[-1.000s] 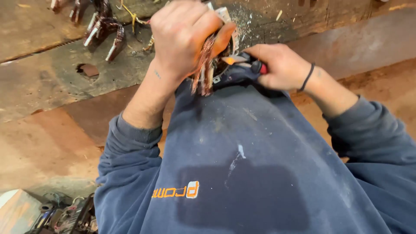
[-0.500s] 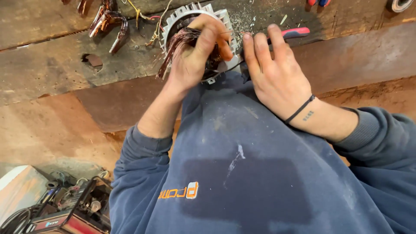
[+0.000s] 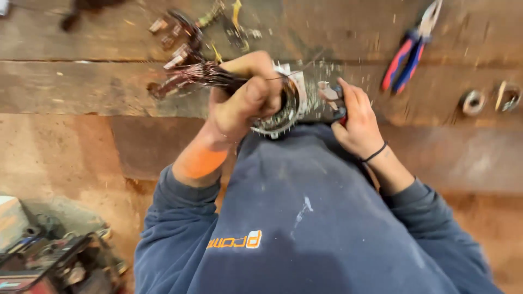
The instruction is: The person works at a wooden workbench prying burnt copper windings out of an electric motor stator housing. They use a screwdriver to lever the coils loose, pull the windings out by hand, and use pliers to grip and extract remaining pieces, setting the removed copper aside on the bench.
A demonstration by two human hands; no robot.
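1. Tabletop [image 3: 81, 92]: worn wooden planks fill the upper half of the frame. The near edge runs across the middle of the frame, directly under the work; below it lies reddish floor.
2. Stator [image 3: 283, 111]: a round metal motor ring sits at centre frame, at the tabletop's near edge and against the person's blue sweatshirt. Judged best practice: keep it braced against the body and the edge so it cannot roll off.
3. Left hand [image 3: 242, 103]: fingers closed in a fist, clamped on the copper wire bundle [image 3: 204, 75], which extends toward the upper left. Judged best practice: pull the bundle in line with its slot, steadily rather than in jerks, keeping the wrist straight.
4. Right hand [image 3: 357, 122]: rests on the right side of the stator, fingers curled on its rim. A red handle shows beneath the palm; whether it is gripped cannot be told.
5. Pliers [image 3: 408, 51]: red-and-blue handles, upper right of the frame, well apart from both hands.
6. Loose copper scraps [image 3: 180, 38]: upper left, near the end of the bundle; they narrow the room for a pull in that direction.
7. Open room: bare plank at far left; metal rings [image 3: 473, 102] lie at far right.
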